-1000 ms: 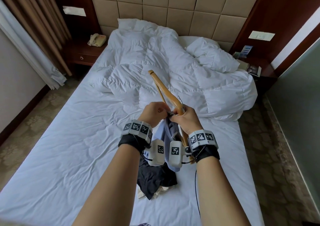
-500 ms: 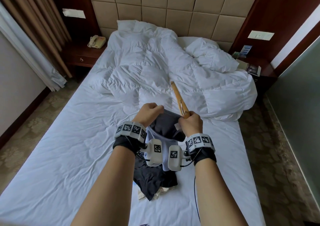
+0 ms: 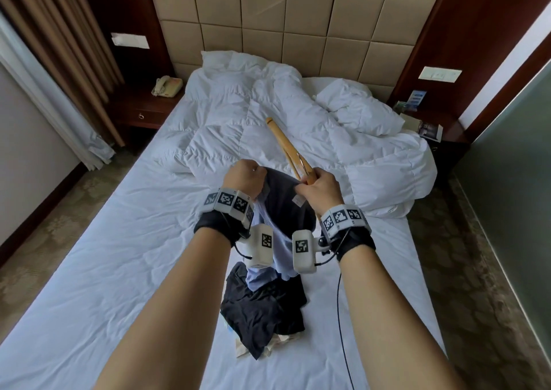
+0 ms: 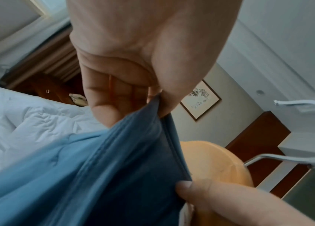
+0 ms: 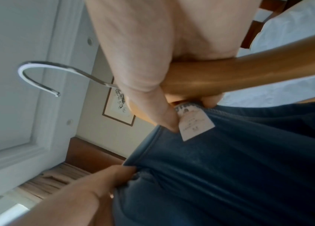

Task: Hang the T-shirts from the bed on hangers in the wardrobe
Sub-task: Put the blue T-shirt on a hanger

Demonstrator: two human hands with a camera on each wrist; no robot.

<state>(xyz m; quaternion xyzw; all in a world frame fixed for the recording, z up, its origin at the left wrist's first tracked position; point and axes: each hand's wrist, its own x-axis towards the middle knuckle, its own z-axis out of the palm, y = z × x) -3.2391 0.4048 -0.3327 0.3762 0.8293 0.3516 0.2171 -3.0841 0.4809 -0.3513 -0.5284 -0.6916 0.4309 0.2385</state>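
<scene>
Above the bed (image 3: 119, 255), the left hand (image 3: 245, 177) pinches the blue T-shirt (image 3: 286, 207) collar while the right hand (image 3: 320, 188) grips the wooden hanger (image 3: 287, 148) and, seemingly, the collar too.

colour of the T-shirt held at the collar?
Blue-grey T-shirt, darker inside the collar, with a pale neck label. Right wrist view shows it best.

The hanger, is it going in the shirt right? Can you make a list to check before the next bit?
1. Left hand grips the shirt collar: ok.
2. Right hand holds the hanger and pinches the collar by the label: ok.
3. Collar held open: ok.
4. Hanger inside the shirt: not ok; one arm sticks out, the other is hidden.
5. Hook free of cloth: ok.
6. Wardrobe ready: cannot tell, out of view.
</scene>
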